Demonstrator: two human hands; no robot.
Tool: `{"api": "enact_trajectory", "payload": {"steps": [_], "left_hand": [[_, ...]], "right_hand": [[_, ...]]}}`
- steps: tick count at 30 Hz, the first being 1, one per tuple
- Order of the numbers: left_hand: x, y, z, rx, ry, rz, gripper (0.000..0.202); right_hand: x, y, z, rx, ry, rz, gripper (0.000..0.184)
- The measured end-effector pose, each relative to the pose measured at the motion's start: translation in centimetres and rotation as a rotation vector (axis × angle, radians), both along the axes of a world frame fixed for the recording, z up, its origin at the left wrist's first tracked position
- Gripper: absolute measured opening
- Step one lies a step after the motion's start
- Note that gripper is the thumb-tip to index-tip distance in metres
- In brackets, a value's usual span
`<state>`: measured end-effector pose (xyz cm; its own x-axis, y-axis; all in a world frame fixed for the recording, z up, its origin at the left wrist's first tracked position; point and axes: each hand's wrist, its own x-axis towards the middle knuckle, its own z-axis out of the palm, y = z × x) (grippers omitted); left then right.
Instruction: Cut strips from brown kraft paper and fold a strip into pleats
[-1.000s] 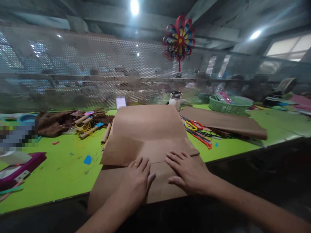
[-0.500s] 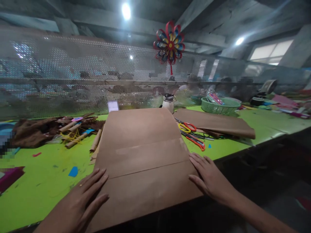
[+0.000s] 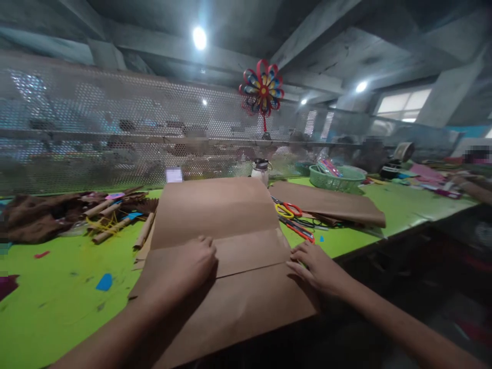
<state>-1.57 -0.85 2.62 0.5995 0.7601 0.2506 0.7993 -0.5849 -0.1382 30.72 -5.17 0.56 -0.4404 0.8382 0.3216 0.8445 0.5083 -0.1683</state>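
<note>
A large sheet of brown kraft paper (image 3: 246,307) lies in front of me, with flaps and creases across it. My left hand (image 3: 198,259) rests on its middle near a crease, fingers curled under; whatever they may hold is hidden. At the paper's right edge lies my right hand (image 3: 313,264), fingers stretched out and thumb apart, touching the sheet. Beyond the right hand are scissors with yellow and red-orange handles (image 3: 285,210) and another pair with orange handles (image 3: 302,231).
More folded brown paper (image 3: 330,202) and a green basket (image 3: 336,179) stand to the right. A white bottle (image 3: 260,173) is behind the sheet. Paper rolls (image 3: 111,230) and brown cloth (image 3: 42,218) lie left. A person's arm (image 3: 472,187) shows far right. The green table (image 3: 49,318) ends close to me.
My left hand has moved from the sheet's left edge inward and forward onto its middle, and its fingers have curled. My right hand stays at the right edge. The view has tilted up slightly.
</note>
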Motion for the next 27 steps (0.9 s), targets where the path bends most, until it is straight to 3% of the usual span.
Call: {"api": "enact_trajectory", "payload": {"steps": [5,8,11,18,22,27], "left_hand": [[3.6,2.1,-2.0,0.105,-0.033,0.009,0.028],[3.5,1.8,-2.5,0.056,-0.152,0.018,0.028],[3.0,1.5,-2.4,-0.005,-0.208,0.022,0.034],[2.9,1.8,-2.0,-0.086,-0.251,0.085,0.049],[2.8,2.5,-2.2,-0.193,-0.288,0.168,0.061],[2.4,3.0,-2.4,-0.297,-0.372,0.23,0.059]], "right_hand": [[1.4,6.3,1.2,0.069,-0.03,-0.163,0.033],[2.2,9.4,0.4,0.097,-0.197,-0.298,0.029],[2.6,11.0,-0.5,0.077,-0.244,-0.341,0.028],[5.7,11.0,0.2,-0.095,-0.117,-0.27,0.027],[8.3,10.4,-0.7,-0.005,-0.098,-0.216,0.026],[8.3,9.2,-2.0,0.143,-0.14,-0.166,0.02]]}}
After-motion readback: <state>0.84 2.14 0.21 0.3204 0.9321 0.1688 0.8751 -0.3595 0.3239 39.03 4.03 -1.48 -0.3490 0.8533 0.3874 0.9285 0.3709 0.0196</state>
